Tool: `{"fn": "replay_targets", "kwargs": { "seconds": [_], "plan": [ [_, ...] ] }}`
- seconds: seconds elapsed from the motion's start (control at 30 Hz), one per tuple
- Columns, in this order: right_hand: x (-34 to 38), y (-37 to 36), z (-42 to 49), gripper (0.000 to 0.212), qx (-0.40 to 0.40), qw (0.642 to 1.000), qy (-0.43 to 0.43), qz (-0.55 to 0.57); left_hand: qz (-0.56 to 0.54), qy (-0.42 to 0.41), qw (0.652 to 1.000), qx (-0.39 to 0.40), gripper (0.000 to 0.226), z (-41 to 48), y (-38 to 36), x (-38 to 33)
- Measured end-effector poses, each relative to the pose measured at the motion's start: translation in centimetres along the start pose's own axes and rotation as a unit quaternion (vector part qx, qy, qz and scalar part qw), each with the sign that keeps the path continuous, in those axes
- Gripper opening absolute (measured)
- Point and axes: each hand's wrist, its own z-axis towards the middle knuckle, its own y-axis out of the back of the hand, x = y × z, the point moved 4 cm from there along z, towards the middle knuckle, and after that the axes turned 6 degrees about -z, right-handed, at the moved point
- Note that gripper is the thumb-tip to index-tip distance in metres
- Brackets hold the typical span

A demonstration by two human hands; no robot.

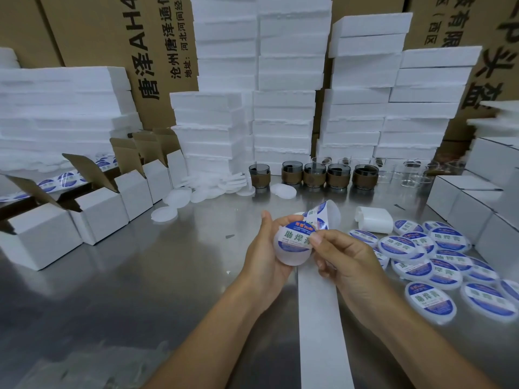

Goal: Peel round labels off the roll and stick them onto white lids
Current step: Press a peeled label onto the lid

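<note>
- The person's left hand (264,248) is cupped round a white lid (292,255), with the thumb up along its left rim and the fingers behind it. The lid is held up above the steel table (140,276), face toward the person.
- A round label (295,238), blue and white with green characters, lies across the face of that lid.
- The right hand (345,256) has its thumb and forefinger closed on the label's right edge, and its other fingers are curled under. The two hands meet at the lid.
- A white backing strip (320,318) runs from just behind the hands down the table toward the person. Its far end curls upward with more labels (320,211) on it.
- On the table to the right lies a loose pile of labelled lids (438,262), overlapping one another.
- Just beyond that pile is a short white cylinder (373,220) on its side. I cannot tell what it is.
- Bare lids (196,192) are scattered further back on the left, near a row of open white cartons (98,209).
- A line of glass cups with brown sleeves (314,175) stands along the back of the table, with clear glasses (415,172) to their right.
- Closed white boxes (477,197) are stacked at the right edge.
- White foam slabs (283,80) are piled high behind everything, against brown cardboard boxes (92,32) printed with black characters.
</note>
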Motion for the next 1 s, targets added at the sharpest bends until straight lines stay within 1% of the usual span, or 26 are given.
{"fn": "replay_targets", "kwargs": {
  "seconds": [0.1,0.23,0.3,0.6,0.87,0.93,1.0],
  "plan": [
    [-0.2,0.2,-0.1,0.032,-0.018,1.000,-0.010,-0.021,0.004,-0.002,1.000,0.010,0.058,0.1,0.0,0.1],
    [-0.4,0.3,-0.1,0.012,-0.035,0.998,-0.039,-0.044,0.011,0.000,1.000,0.017,0.058,0.2,0.1,0.1],
    [-0.5,0.5,0.0,0.006,-0.046,0.996,-0.049,-0.051,0.019,0.002,1.000,0.016,0.058,0.3,0.2,0.1],
    [-0.9,0.7,0.1,0.005,-0.078,0.993,-0.057,-0.070,0.036,0.002,0.999,0.026,0.057,0.1,0.0,0.2],
    [-1.1,0.8,0.1,0.005,-0.096,0.992,-0.056,-0.064,0.051,0.001,0.998,0.044,0.055,-0.3,-0.4,0.1],
    [-1.2,0.8,0.0,0.005,-0.100,0.991,-0.057,-0.065,0.071,-0.005,0.996,0.050,0.049,-0.5,-0.6,0.0],
    [-1.2,0.8,0.0,0.006,-0.104,0.991,-0.055,-0.062,0.098,-0.018,0.993,0.064,0.036,-0.8,-0.9,-0.1]
  ]
}}
